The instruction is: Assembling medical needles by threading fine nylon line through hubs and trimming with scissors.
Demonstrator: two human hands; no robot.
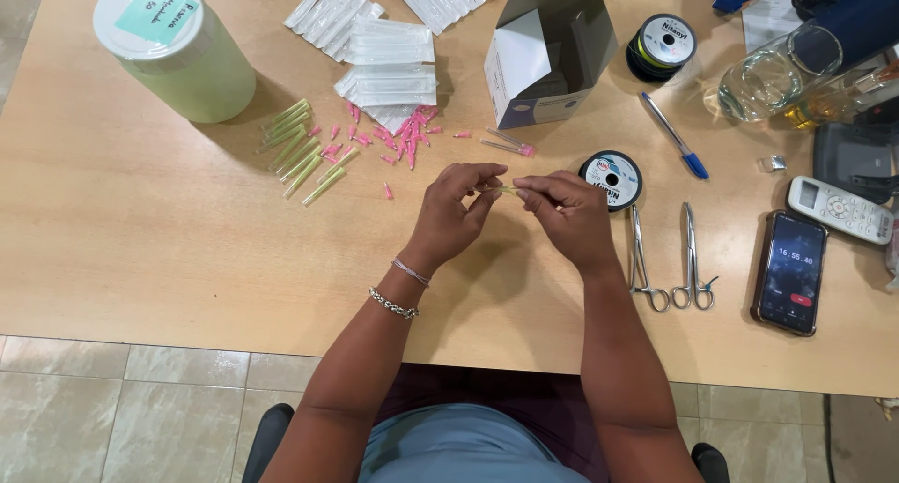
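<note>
— What are the hands doing right now?

— Both are working over the middle of the wooden table (140, 230). The left hand (451, 216) and the right hand (569, 216) are meeting fingertip to fingertip, each pinching one end of a thin pale green tube (506, 190), so the tube is being held just above the table between them.

— Is anything else lying close by?

— A spool of line (611, 178) is sitting just beside the right hand, towards the far edge. Two steel forceps (670, 258) are lying side by side to the right of that wrist, and a phone (789, 272) is resting further right, near the right edge.

— And on the left side?

— A loose bundle of green tubes (298, 150) is lying beyond the left hand, with scattered pink caps (398, 138) next to it. Clear packets (389, 57) are piling up at the far edge, and a large jar with a white lid (173, 47) is standing in the far left corner.

— Anything more at the back?

— An open cardboard box (548, 57) is standing there, with a blue pen (676, 136) lying to its right and a second spool (661, 44) sitting behind the pen.
</note>
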